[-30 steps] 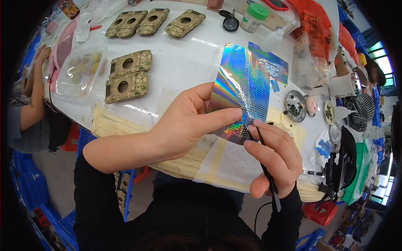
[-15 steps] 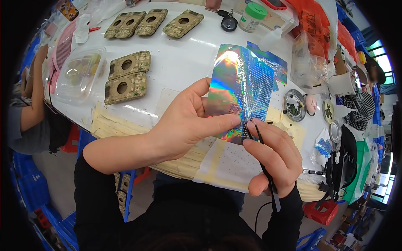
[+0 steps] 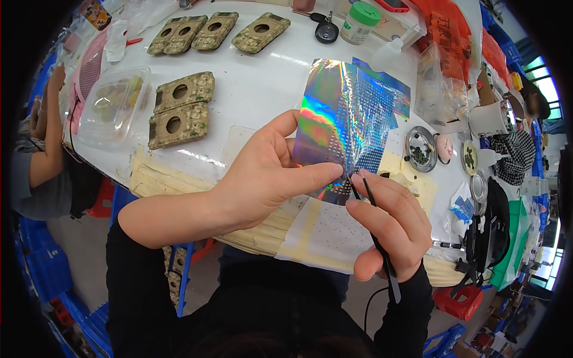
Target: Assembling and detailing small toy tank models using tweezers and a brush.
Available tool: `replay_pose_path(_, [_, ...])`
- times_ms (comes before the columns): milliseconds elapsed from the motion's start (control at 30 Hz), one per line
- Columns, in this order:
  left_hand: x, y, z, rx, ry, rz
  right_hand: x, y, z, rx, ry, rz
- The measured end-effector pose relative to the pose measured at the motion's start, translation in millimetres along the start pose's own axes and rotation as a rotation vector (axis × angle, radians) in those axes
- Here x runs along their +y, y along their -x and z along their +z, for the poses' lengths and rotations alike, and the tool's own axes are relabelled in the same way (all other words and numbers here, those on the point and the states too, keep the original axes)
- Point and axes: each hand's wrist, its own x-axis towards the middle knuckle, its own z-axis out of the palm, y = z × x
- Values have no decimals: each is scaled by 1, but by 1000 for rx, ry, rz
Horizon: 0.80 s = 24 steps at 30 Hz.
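Between its thumb and fingers, my left hand [image 3: 268, 164] grips a shiny holographic sticker sheet [image 3: 322, 116] covered in rows of small marks. My right hand [image 3: 397, 224] closes round black tweezers [image 3: 382, 250], whose tips meet the sheet's lower part beside my left thumb. Whether the tips pinch anything is too small to tell. Under the sheet, a white paper [image 3: 325, 235] dotted with tiny dark specks lies at the table's near edge. Another holographic sheet [image 3: 401, 98] shows behind the held one.
Camouflage model tank hulls [image 3: 179, 125] stand at left, several more [image 3: 261, 36] at the back. A clear plastic box [image 3: 113, 110] lies far left, near another person's arm [image 3: 51, 143]. On the right are a metal dish [image 3: 421, 149] of small dark parts, a green-lidded jar [image 3: 361, 22] and a red bag [image 3: 444, 36].
The holographic sheet has tilted slightly, so its reflections have shifted. Both hands and the tweezers stay nearly in place.
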Motion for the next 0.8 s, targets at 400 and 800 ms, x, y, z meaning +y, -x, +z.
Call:
replay_pose_path(400, [1, 0, 2, -2, 38, 5, 0, 1, 1, 3, 6, -1])
replay_pose_path(800, [1, 0, 3, 5, 21, 2, 1, 1, 3, 11, 5, 0])
